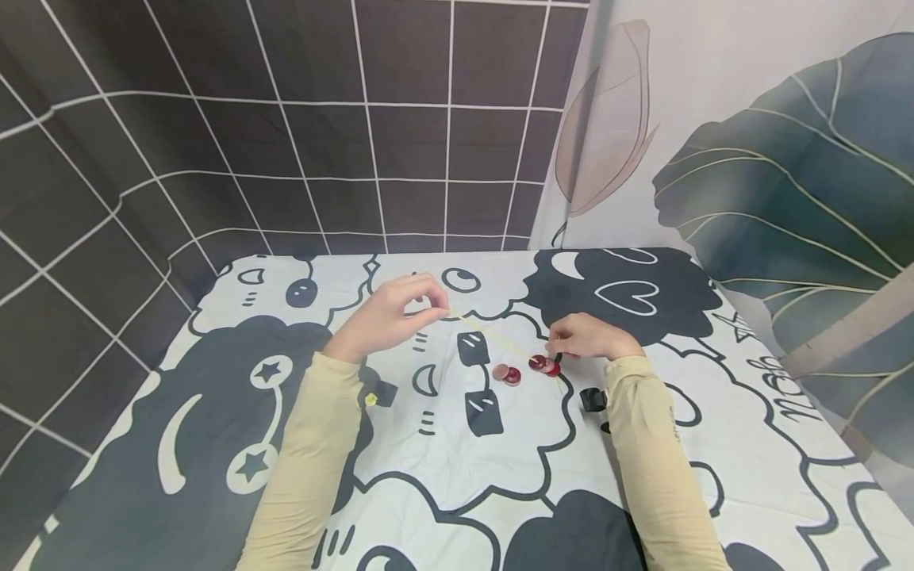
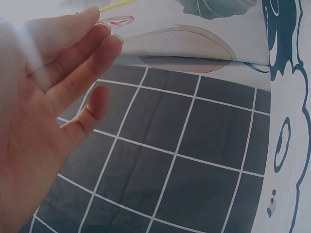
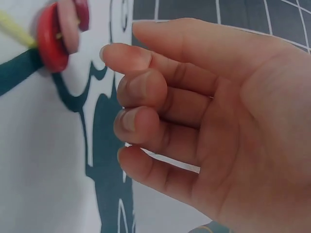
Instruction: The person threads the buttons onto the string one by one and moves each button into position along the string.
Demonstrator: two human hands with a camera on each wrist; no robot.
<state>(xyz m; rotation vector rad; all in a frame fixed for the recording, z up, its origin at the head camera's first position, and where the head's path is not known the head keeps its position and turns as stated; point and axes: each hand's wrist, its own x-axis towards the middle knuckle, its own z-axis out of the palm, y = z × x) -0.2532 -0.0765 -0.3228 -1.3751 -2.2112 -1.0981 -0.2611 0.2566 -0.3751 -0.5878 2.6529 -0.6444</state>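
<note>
Evidently, the head view alone takes in both hands with everything between them. There the left hand (image 1: pixel 393 316) is raised over a white cloth with black cartoon drawings (image 1: pixel 493 472), its thumb and forefinger pinching one end of a thin yellow cord (image 1: pixel 493 335). The cord slants down to three round discs gathered near the right hand (image 1: pixel 591 337): a bright red disc (image 3: pixel 49 39), a pink disc (image 3: pixel 69 26) and a dark red disc (image 3: pixel 83 13).

The head view leaves the right fingertips looking close to these discs, and whether they touch is hard to judge from it. The right wrist view settles this: the fingers are loosely curled, a gap parts thumb from forefinger, the hand grips nothing, and the discs stand just beyond the fingertips. It also shows yellow at the middle of the pink disc.

The left wrist view shows the other left fingers spread below the pinch, with the cord leaving at the fingertips; the thumb's hold is clearer from the head.

Only the head view reveals a loose pair on the cloth, a pale pink disc (image 1: pixel 501 371) beside a deep red disc (image 1: pixel 512 377), between the hands and nearer the right.
</note>
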